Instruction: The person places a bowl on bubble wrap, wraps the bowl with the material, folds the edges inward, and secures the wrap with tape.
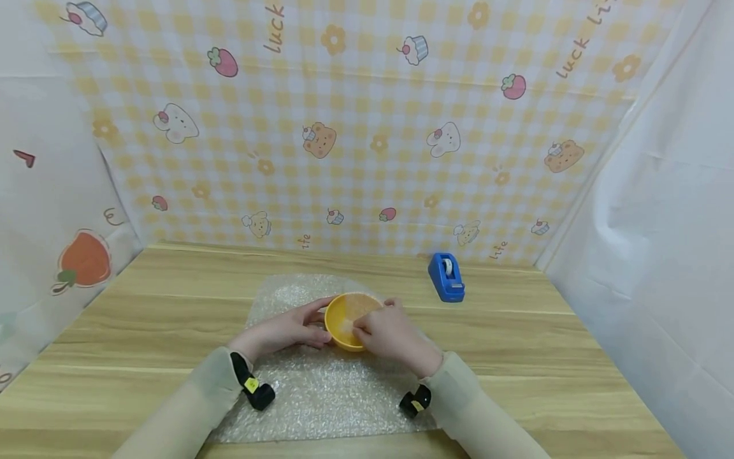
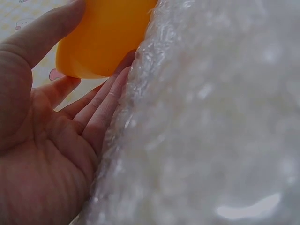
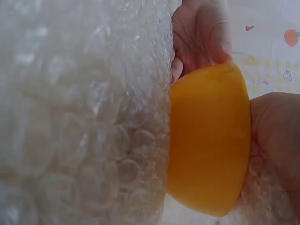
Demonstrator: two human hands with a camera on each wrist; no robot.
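Note:
A yellow bowl [image 1: 346, 338] stands upright on a sheet of bubble wrap [image 1: 321, 389]. My left hand [image 1: 292, 328] holds it from the left, thumb on the near side and fingers round the far side. In the left wrist view, the thumb and fingers cup the bowl's smooth outer wall [image 2: 108, 40]. From the right, my right hand [image 1: 395, 331] reaches over the rim with bent fingers, tips down inside. Beside them, a pale, speckled patch [image 1: 360, 303] covers part of the inner wall. I cannot tell whether those fingertips pinch anything.
A blue tape dispenser [image 1: 446, 277] stands farther back on the wooden table [image 1: 516, 344], right of the bowl. A yellow checked cloth [image 1: 367, 178] hangs behind the table's back edge. White sheets hang on both sides.

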